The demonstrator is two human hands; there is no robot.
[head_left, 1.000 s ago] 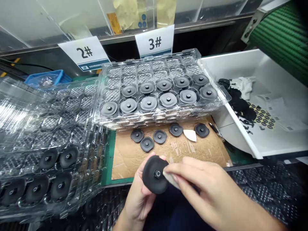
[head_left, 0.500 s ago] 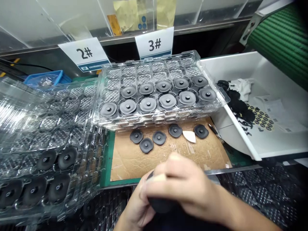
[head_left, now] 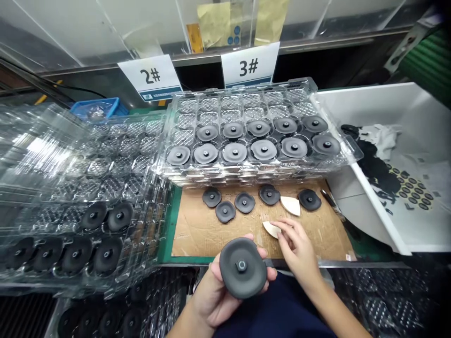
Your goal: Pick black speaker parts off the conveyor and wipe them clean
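In my left hand (head_left: 220,293) lies a dark grey rounded disc (head_left: 243,270) with a small raised hub at its centre, its hub side facing up. My right hand (head_left: 298,246) pinches a small cream-white curved wedge (head_left: 272,229) just above the cardboard sheet (head_left: 197,234). A second cream wedge (head_left: 291,205) rests on the cardboard, farther back. Several more dark discs (head_left: 244,202) are spread along the cardboard's far half, one of them (head_left: 309,200) right of that second wedge.
Behind the cardboard stands a stack of clear trays (head_left: 246,164) with discs in its front rows. More clear trays (head_left: 141,220) are stacked at left. At right, a white bin (head_left: 380,211) holds black scraps and stickers. A pen-like tool (head_left: 333,204) lies beside it.
My hands were together around a dark disc and have come apart. The left hand now shows the disc face up; the right has moved forward over the cardboard with the wedge. The view has shifted left.
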